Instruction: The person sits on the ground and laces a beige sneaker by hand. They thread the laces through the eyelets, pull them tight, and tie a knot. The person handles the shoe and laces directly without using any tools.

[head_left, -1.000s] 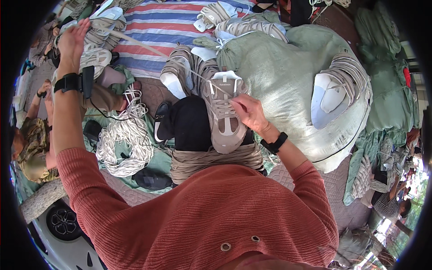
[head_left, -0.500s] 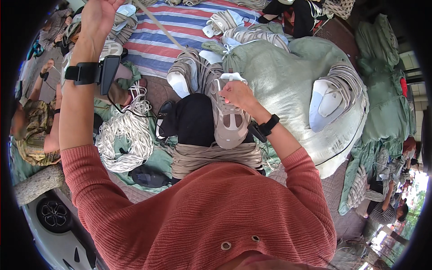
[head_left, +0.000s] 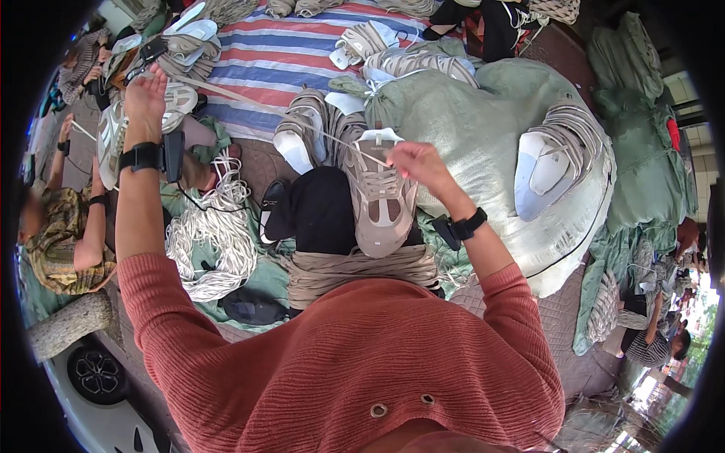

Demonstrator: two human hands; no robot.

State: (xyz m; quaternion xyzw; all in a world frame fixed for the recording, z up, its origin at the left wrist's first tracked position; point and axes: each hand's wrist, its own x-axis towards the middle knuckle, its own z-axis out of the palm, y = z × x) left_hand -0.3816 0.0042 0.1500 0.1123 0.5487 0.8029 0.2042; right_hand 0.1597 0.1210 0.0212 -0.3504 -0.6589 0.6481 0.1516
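A beige shoe upper (head_left: 381, 208) rests on my lap, toe toward me, with flat laces crossed over its front. From its top, a long pale shoelace (head_left: 242, 98) runs up and left to my raised left hand (head_left: 147, 98), whose fingers are closed on its far part. My right hand (head_left: 420, 163) is beside the upper's opening, thumb and fingers pinched on the lace close to the eyelets. Two more beige uppers (head_left: 302, 132) with pale blue-white linings lie just beyond my knee. A bundle of beige laces (head_left: 359, 273) is wrapped across my lap.
Pale cords (head_left: 211, 234) lie heaped at my left. On the right, a stack of uppers (head_left: 563, 158) sits on a big green-white sack (head_left: 483, 128). A striped sheet (head_left: 257, 57) spreads ahead, bearing more uppers. Another person (head_left: 64, 234) sits at the far left, near a log (head_left: 72, 325).
My left hand has come down and nearer, bringing the shoelace to a lower slant. My right hand has shifted slightly right, off the upper's tongue.
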